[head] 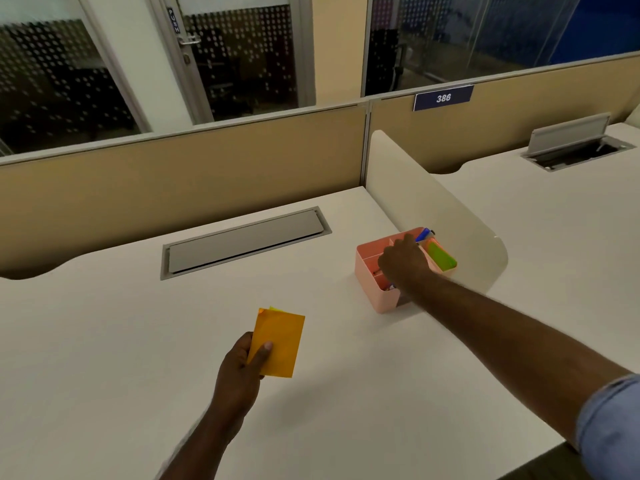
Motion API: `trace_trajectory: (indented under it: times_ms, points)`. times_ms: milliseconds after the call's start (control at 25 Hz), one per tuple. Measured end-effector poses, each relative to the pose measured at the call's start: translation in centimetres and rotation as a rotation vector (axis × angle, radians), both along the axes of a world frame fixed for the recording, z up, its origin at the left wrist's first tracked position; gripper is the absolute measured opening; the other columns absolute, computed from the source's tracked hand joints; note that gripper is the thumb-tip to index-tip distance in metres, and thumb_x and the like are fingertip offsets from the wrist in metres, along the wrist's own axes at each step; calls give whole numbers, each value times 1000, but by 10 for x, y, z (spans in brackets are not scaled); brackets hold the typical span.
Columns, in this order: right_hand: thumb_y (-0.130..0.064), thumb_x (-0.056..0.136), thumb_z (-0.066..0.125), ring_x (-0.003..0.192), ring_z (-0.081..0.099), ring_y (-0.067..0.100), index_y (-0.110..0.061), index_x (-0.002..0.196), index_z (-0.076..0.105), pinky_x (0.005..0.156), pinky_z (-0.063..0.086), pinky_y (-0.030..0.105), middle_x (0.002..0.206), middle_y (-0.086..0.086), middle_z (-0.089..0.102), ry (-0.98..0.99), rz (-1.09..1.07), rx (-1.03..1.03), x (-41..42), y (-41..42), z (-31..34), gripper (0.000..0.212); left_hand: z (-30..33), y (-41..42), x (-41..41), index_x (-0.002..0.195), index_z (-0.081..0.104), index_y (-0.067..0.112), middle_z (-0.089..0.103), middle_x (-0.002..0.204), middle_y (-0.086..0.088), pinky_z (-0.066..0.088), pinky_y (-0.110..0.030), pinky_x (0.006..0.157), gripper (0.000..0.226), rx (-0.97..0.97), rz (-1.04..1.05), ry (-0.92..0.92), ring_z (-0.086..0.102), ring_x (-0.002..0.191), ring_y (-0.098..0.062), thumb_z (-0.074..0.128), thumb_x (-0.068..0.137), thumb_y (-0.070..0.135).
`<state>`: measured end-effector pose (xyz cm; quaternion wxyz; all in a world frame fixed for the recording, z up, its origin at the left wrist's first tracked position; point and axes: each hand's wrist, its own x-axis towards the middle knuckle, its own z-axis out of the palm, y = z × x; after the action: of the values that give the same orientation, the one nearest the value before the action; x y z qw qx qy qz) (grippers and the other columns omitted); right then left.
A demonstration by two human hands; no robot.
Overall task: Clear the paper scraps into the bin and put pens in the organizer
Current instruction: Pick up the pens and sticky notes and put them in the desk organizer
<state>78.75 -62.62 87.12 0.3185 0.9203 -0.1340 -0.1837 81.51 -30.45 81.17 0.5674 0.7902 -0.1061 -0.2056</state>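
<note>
Office desk (pixel 138 341), pale top. Orange paper scraps (pixel 277 342) are pinched in the left hand (pixel 242 368). Right hand (pixel 403 261) is closed over the pink organizer (pixel 367 271), blue pen (pixel 423 234) apparently being seated; grip is hidden. Binning judged next; no bin seen.

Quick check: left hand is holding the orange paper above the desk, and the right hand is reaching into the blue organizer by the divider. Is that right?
Not quite. The organizer is pink, not blue; only the pen sticking out of it at the far side is blue. The rest holds: the head view shows the left hand holding the orange paper above the desk, and the right hand reaching into the organizer by the divider.
</note>
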Motion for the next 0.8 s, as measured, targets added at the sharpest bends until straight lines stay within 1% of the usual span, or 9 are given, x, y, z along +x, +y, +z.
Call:
trace_trajectory:
  times_ms: [120,240,360,440,480,560,640,720,800]
  points:
    - [-36,77,71,115,54,33,-14,112,58,106,31,52,119,12,63,-5,45,29,14,-3,-11,43,-3,3,3,108,56,19,65,102,-2,45,-25,59,22,19,18,-4,62,87,-19,52,92,33]
    - [-34,80,69,126,44,35,-14,122,54,110,20,59,130,14,56,-75,45,94,13,-6,-16,50,-2,5,5,111,56,19,65,103,-1,45,-24,59,24,17,21,11,62,88,-17,51,92,33]
    - [-24,84,62,132,36,35,-13,132,44,111,14,61,138,14,47,-320,100,246,-1,5,-16,52,-2,-1,5,113,55,18,65,104,-1,45,-24,60,26,4,7,32,62,89,-17,51,92,32]
    - [-22,88,55,126,42,31,-17,131,44,107,27,54,135,10,51,-573,129,491,-15,26,-23,45,0,-8,3,111,56,19,65,103,-2,46,-24,61,24,-3,-14,36,62,88,-18,51,92,33]
    - [-27,92,52,120,46,26,-19,130,46,101,36,47,131,6,54,-691,99,689,-24,42,-27,40,1,-12,3,108,57,20,66,101,-1,46,-24,61,21,-9,-30,37,62,87,-19,52,92,33]
    - [-44,91,51,108,53,15,-22,129,48,87,46,31,121,-3,57,-814,-137,1226,-39,75,-36,44,5,-20,0,103,58,24,67,97,0,47,-25,62,16,-16,-65,41,62,86,-20,53,92,34]
    - [-55,83,57,101,55,9,-26,127,49,79,47,23,115,-9,57,-819,-471,1674,-50,104,-46,53,8,-27,-5,102,57,25,66,98,0,47,-25,63,18,-37,-95,60,62,86,-19,55,91,38]
    - [-58,76,61,102,59,13,-31,117,53,81,51,26,113,-7,61,-852,-608,1837,-57,122,-60,50,9,-32,-8,102,58,27,67,99,3,47,-24,63,26,-57,-117,70,63,86,-16,56,86,46]
    - [-57,72,63,98,62,11,-36,107,55,77,51,20,108,-7,63,-945,-563,1831,-62,131,-67,41,8,-35,-9,98,58,29,67,94,6,45,-19,59,22,-23,-148,26,62,82,-12,57,85,47]
